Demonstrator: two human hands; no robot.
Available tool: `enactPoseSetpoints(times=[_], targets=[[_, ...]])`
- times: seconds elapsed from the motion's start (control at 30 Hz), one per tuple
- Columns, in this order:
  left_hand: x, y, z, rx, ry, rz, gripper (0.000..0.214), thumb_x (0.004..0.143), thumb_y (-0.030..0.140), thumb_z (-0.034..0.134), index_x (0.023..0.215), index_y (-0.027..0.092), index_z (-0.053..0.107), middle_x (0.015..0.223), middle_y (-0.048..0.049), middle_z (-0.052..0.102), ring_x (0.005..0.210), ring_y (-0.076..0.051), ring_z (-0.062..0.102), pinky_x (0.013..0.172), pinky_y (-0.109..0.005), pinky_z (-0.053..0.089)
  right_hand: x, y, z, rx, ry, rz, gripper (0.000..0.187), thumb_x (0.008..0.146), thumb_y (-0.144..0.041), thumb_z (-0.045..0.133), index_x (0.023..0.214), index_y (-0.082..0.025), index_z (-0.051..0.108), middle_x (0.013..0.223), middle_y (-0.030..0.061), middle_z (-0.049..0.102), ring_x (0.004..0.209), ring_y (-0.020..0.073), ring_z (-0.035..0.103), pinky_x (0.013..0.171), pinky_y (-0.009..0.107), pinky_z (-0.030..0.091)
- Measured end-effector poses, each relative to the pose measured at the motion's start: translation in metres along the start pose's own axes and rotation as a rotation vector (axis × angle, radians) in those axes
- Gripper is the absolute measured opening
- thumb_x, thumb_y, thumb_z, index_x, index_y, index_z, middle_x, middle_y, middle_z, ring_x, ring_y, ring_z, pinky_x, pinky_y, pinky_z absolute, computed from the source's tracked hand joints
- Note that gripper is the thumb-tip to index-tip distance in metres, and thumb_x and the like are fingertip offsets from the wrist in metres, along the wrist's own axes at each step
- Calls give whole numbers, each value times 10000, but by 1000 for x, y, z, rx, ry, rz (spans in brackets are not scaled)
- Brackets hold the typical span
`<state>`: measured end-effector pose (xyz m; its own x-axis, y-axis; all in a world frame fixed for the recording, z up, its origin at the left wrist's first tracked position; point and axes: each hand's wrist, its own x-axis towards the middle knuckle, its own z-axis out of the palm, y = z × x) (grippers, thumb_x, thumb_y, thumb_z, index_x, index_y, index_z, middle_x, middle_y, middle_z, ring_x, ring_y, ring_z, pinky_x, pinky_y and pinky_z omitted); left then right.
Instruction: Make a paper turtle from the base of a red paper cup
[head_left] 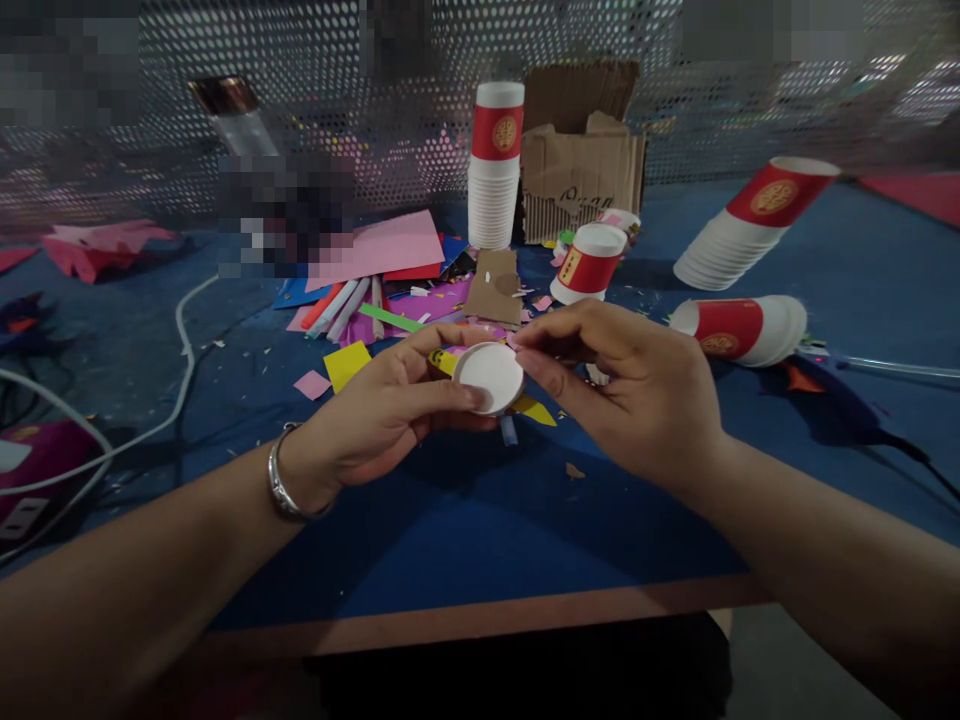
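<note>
A white paper cup (489, 377) is held with its round bottom facing me, above the blue table (465, 520). My left hand (382, 410) is wrapped round the cup from the left, a silver bangle on its wrist. My right hand (630, 385) meets the cup from the right, its thumb and forefinger pinched at the cup's rim. A yellow paper piece (534, 408) pokes out under the cup, between the two hands.
An upright stack of red-and-white cups (495, 165) and a cardboard box (581, 165) stand at the back. Tipped cup stacks (754, 225) (739, 328) lie to the right, and one cup (589, 262) sits upside down. Coloured paper scraps (375, 290) litter the middle; white cables (135, 435) run at left.
</note>
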<state>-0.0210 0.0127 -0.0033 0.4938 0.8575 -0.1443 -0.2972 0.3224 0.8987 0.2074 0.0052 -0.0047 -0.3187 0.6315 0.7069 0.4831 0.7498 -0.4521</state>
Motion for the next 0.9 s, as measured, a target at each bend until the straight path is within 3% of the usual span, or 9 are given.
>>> enactPoseSetpoints(times=[0.23,0.37,0.57,0.77,0.9], targets=[[-1,2,-2,-19,11,-53,450,772,68,946,1142,221,740,1008,13,788,890,-156,783,715,-231,712,2,2,0,44,-47,50,47,1018,-207,724,1024,-221,768,970,25,828,836,173,765,787,310,641],[-1,2,-2,40,65,11,516,756,72,962,1186,233,727,1087,4,793,925,-159,781,793,-258,710,3,1,0,168,-69,118,65,1018,-261,742,1048,-213,774,985,32,828,836,168,776,736,282,645],[0,-4,-3,86,92,130,480,739,105,1005,1102,229,716,955,26,805,832,-119,770,778,-200,656,0,-1,2,340,-113,183,260,942,-290,847,1158,-187,743,1056,42,821,860,166,790,766,278,666],[-1,0,-10,474,68,385,259,768,233,1007,928,233,804,874,11,801,791,-139,732,779,-254,618,1,-5,1,260,-118,105,212,945,-194,794,1146,-217,728,1040,14,809,828,150,763,784,295,655],[-4,9,-14,703,32,453,127,839,255,949,896,237,837,857,-15,817,778,-157,716,761,-280,584,2,-4,-2,181,-114,44,174,952,-167,775,1111,-218,725,1044,14,818,872,168,780,827,319,657]])
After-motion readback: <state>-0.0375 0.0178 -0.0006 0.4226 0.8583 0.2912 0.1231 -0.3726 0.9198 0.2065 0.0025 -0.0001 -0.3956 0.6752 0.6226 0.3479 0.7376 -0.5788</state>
